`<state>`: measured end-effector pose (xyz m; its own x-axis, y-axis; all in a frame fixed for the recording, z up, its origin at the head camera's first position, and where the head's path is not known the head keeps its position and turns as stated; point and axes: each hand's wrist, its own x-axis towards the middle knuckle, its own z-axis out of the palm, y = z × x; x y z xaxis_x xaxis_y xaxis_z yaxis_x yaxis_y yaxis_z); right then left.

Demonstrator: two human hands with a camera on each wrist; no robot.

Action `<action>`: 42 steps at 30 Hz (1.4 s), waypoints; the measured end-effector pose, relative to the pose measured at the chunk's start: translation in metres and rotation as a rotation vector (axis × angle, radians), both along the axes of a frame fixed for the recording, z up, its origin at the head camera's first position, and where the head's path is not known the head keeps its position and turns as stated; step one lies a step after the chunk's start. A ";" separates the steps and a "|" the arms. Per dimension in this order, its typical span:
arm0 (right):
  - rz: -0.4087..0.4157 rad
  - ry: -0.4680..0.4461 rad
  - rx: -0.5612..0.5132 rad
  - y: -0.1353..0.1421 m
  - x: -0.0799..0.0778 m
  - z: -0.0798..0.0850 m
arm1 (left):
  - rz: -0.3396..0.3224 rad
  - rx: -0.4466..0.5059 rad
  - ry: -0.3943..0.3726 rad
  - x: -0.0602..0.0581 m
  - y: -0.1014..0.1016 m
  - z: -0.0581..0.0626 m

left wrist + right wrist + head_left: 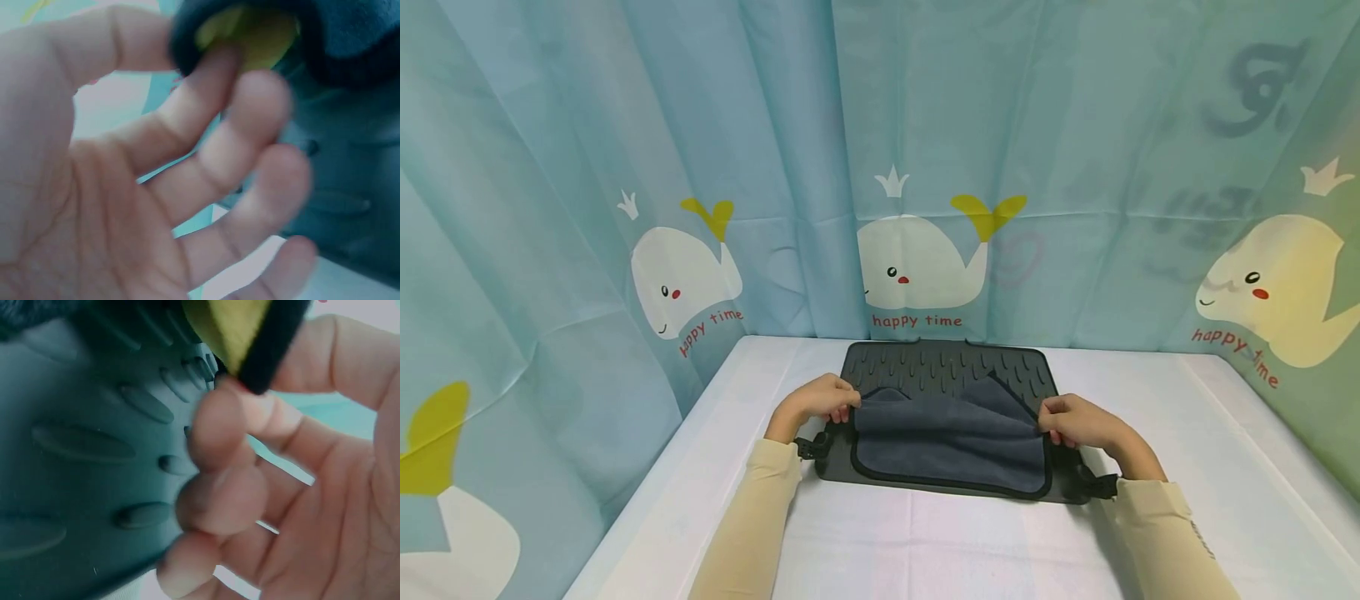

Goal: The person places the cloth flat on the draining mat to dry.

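Curtain (1097,275) reads "happy time"; left grip (820,398), right grip (1082,421) pinch gray cloth (951,450) over black mat (940,364).

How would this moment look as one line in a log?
left hand: pinches side of grey cloth | right hand: pinches opposite side | cloth: dark-edged, yellow reverse, over ridged mat | mat: on white table

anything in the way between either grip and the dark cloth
Nothing visible: the left grip and right grip each pinch the cloth directly, and the ridged mat lies under it, not between.
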<state>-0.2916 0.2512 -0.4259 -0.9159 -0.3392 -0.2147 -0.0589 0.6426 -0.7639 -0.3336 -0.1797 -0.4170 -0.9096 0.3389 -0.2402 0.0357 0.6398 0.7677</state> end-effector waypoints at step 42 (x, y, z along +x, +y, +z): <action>-0.064 0.070 0.052 -0.002 -0.001 0.003 | 0.309 -0.050 0.312 -0.004 0.024 -0.013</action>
<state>-0.2923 0.2492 -0.4234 -0.9487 -0.2696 -0.1651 -0.0687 0.6855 -0.7248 -0.3375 -0.1558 -0.4297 -0.9980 0.0346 0.0532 0.0623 0.6933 0.7180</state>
